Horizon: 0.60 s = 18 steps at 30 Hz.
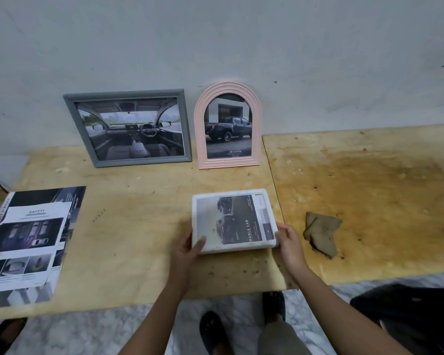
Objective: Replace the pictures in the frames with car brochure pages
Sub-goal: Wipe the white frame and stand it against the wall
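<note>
A white rectangular frame [233,245] lies face up near the table's front edge, with a dark car brochure page showing behind its glass. My left hand [186,248] grips its near left corner, thumb on the glass. My right hand [289,242] grips its near right corner. A grey frame [133,161] with a car interior page leans on the wall at the back. Beside it on the right stands a pink arched frame [203,139] with a pickup truck page. Loose brochure pages [28,239] lie at the table's left end.
A crumpled brown cloth [322,233] lies to the right of the white frame on a stained plywood board [385,185]. The plywood tabletop [128,216] runs along a grey wall. My feet in dark sandals [215,331] stand on the marble floor below.
</note>
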Available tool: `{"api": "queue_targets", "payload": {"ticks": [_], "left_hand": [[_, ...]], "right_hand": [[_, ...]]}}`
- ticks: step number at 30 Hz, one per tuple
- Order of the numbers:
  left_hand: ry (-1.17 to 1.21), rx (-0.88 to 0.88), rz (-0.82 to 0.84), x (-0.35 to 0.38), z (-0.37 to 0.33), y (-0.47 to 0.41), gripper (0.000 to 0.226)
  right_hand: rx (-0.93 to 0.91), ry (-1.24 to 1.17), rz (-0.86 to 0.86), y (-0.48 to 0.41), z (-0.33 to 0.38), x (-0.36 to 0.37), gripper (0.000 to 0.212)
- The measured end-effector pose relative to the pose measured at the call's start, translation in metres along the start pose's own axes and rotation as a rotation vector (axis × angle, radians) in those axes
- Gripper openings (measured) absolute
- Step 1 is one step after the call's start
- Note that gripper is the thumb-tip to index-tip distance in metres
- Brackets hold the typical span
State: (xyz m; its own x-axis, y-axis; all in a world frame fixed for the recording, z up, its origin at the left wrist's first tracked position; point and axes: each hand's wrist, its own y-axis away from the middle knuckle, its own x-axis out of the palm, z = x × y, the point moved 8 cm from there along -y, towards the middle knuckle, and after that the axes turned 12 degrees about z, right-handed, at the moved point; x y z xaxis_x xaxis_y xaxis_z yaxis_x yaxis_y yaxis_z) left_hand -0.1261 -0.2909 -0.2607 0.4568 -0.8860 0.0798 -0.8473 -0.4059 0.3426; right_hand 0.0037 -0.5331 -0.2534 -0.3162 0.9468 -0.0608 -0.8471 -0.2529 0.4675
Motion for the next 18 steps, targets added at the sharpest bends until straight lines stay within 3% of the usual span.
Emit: {"api": "queue_targets", "payload": {"ticks": [5, 9, 14, 16, 18], "left_hand": [[-0.373, 0.094, 0.052, 0.002, 0.002, 0.005, 0.083], [-0.603, 0.042, 0.006, 0.001, 0.018, 0.008, 0.120], [-0.851, 0.060, -0.020, -0.001, 0.022, 0.007, 0.121], [-0.945, 0.093, -0.002, 0.000, 0.023, 0.007, 0.119], [-1.029, 0.108, 0.012, 0.001, 0.025, 0.008, 0.113]], "right_hand": [[-0.075, 0.238, -0.035, 0.002, 0.008, -0.001, 0.022], [-0.161, 0.480, -0.093, 0.002, 0.022, -0.012, 0.030], [-0.275, 0.733, -0.335, 0.011, 0.048, -0.053, 0.036], [-0.157, 0.898, -0.330, 0.004, 0.035, -0.071, 0.048], [-0.004, 1.023, -0.216, -0.004, 0.012, -0.080, 0.062]]}}
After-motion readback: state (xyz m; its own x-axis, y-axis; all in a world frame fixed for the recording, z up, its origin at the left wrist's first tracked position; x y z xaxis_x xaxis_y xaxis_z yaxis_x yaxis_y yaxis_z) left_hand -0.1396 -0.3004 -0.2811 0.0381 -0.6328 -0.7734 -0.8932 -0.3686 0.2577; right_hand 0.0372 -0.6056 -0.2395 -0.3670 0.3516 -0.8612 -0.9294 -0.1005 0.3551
